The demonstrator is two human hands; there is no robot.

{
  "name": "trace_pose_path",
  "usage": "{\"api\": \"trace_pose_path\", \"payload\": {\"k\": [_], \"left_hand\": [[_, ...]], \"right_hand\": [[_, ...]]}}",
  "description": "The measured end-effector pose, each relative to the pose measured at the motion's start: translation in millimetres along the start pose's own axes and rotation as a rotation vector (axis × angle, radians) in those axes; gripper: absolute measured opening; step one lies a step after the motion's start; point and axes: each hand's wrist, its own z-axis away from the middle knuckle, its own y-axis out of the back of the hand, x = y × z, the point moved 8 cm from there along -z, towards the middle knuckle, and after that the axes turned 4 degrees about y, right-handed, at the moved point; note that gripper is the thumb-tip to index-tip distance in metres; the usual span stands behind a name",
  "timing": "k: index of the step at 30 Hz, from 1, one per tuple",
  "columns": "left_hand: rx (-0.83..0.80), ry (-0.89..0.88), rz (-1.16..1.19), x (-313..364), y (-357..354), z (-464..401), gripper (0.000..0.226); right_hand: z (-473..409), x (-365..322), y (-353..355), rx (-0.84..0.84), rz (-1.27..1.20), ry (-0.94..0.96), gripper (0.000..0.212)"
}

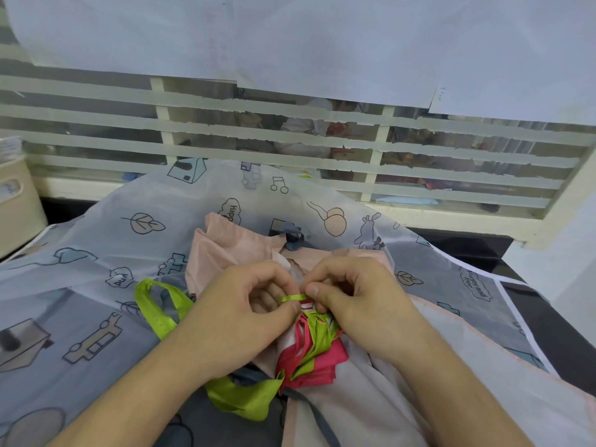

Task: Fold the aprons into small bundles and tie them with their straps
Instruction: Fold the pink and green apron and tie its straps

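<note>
A small folded bundle of a pink, white and green apron (311, 348) lies in the middle, under both hands. My left hand (245, 312) and my right hand (356, 300) each pinch the thin lime green strap (293, 297) stretched across the top of the bundle. Wider loops of the same green strap (161, 309) trail out to the left and below the left wrist. A peach apron (232, 250) lies crumpled under the bundle. Beneath it a grey translucent apron (96, 285) with cartoon prints is spread flat.
A dark table edge (548, 327) shows at the right. A beige box (16, 201) stands at the far left. Behind the aprons runs a cream windowsill (451, 217) under a window crossed with tape strips, with white paper sheets (290, 37) over its top.
</note>
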Motion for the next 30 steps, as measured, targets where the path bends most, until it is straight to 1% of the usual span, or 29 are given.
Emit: {"api": "trace_pose_path", "payload": {"k": [3, 5, 8, 10, 12, 15, 20, 23, 25, 27, 30], "left_hand": [[0.021, -0.019, -0.008, 0.9, 2.8, 0.5, 0.014], [0.043, -0.032, -0.007, 2.6, 4.1, 1.0, 0.019], [0.146, -0.057, -0.019, 6.2, 11.8, 3.1, 0.030], [0.215, -0.110, -0.082, 13.1, 15.3, 6.0, 0.028], [0.264, -0.167, -0.155, 20.1, 15.4, 8.6, 0.026], [0.311, -0.180, -0.148, 21.2, 14.6, 9.6, 0.025], [0.316, -0.102, -0.017, 13.5, 16.1, 7.7, 0.030], [0.279, -0.027, 0.031, 8.7, 13.7, 5.4, 0.026], [0.270, 0.035, 0.045, 3.7, 13.2, 4.3, 0.018], [0.232, 0.115, 0.059, -1.8, 12.2, 2.8, 0.010], [0.143, 0.214, 0.212, -7.9, 7.3, 1.3, 0.015]], "right_hand": [[0.3, 1.1, 1.1, -0.007, 0.007, -0.017, 0.029], [0.6, 2.5, 0.3, -0.017, 0.018, -0.025, 0.026], [0.0, 3.9, -0.2, -0.023, 0.004, -0.042, 0.027], [0.1, 5.1, -1.6, -0.034, -0.043, -0.064, 0.029], [0.1, 5.8, -3.4, -0.056, -0.086, -0.081, 0.026], [1.3, 3.8, -7.4, -0.114, -0.136, -0.073, 0.021], [1.9, 2.6, -10.8, -0.130, -0.178, -0.051, 0.015], [2.0, 3.0, -12.3, -0.142, -0.182, -0.049, 0.015], [1.7, 2.8, -12.0, -0.135, -0.174, -0.046, 0.015], [1.5, 4.1, -12.1, -0.127, -0.157, -0.053, 0.017], [1.8, 5.3, -12.3, -0.124, -0.128, -0.073, 0.018]]}}
